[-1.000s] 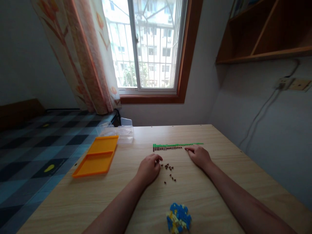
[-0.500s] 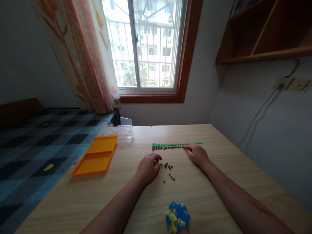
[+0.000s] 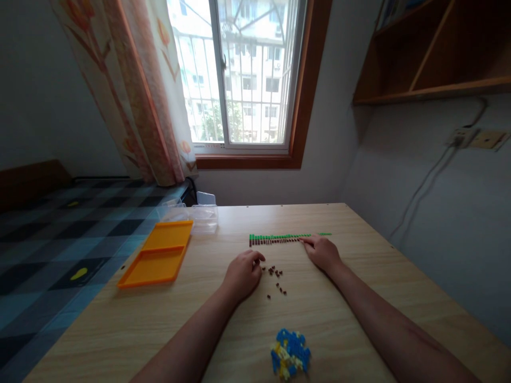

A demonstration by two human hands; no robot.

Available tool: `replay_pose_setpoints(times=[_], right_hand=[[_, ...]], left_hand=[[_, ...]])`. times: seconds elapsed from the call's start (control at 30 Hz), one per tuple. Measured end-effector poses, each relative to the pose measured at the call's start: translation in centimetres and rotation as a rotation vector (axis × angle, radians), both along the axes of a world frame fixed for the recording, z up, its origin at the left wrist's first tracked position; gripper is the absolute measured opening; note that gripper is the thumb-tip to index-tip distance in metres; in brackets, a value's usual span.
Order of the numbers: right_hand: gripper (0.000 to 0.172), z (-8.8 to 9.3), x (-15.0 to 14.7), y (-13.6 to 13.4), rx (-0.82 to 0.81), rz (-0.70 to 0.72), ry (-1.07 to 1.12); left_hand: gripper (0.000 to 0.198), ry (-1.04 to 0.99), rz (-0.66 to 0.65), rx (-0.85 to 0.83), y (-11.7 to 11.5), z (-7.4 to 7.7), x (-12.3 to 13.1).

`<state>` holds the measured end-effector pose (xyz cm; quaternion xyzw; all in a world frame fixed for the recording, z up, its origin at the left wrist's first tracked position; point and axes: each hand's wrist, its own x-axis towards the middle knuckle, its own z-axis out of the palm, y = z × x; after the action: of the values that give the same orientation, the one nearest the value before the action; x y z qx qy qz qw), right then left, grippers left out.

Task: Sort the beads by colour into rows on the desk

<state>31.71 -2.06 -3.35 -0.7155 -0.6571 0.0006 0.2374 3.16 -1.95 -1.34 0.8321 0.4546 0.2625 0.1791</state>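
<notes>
On the wooden table [image 3: 359, 298] a row of small green bricks [image 3: 279, 236] lies in a line, with a row of dark brown bricks [image 3: 273, 242] just in front of it. My right hand [image 3: 323, 254] rests at the right end of the brown row, fingertips pinched together on a piece too small to name. My left hand [image 3: 242, 274] lies loosely curled beside several loose brown bricks [image 3: 276, 279]; nothing shows in it.
An orange tray [image 3: 157, 255] and a clear plastic box [image 3: 199, 218] sit at the table's left. A heap of blue, yellow and white bricks [image 3: 290, 354] lies at the near edge. A bed with a checked cover stands left; the wall runs along the right.
My right hand has slid slightly left along the brown row. My left hand has hardly moved.
</notes>
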Motion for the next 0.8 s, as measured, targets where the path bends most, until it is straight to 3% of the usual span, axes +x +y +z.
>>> replay_pose_setpoints(times=[0.17,0.37,0.47,0.6,0.8], right_hand=[[0.033,0.2,-0.3,-0.4,0.09,0.085,0.065],[0.029,1.4,-2.6,-2.3,0.092,0.528,0.102],[0.022,2.1,-4.0,-3.3,0.045,0.637,0.094],[0.019,2.5,-4.9,-4.0,0.02,0.711,0.11],[0.017,2.2,-4.9,-3.9,-0.005,0.697,0.109]], left_hand=[[0.028,-0.013,0.001,0.003,0.0,-0.1,0.0],[0.028,-0.015,-0.003,0.006,-0.1,0.1,0.0],[0.027,-0.006,0.001,-0.004,-0.2,0.2,0.0],[0.027,0.001,0.001,-0.008,-0.2,0.2,0.0],[0.027,-0.009,0.005,0.0,-0.2,0.2,0.0]])
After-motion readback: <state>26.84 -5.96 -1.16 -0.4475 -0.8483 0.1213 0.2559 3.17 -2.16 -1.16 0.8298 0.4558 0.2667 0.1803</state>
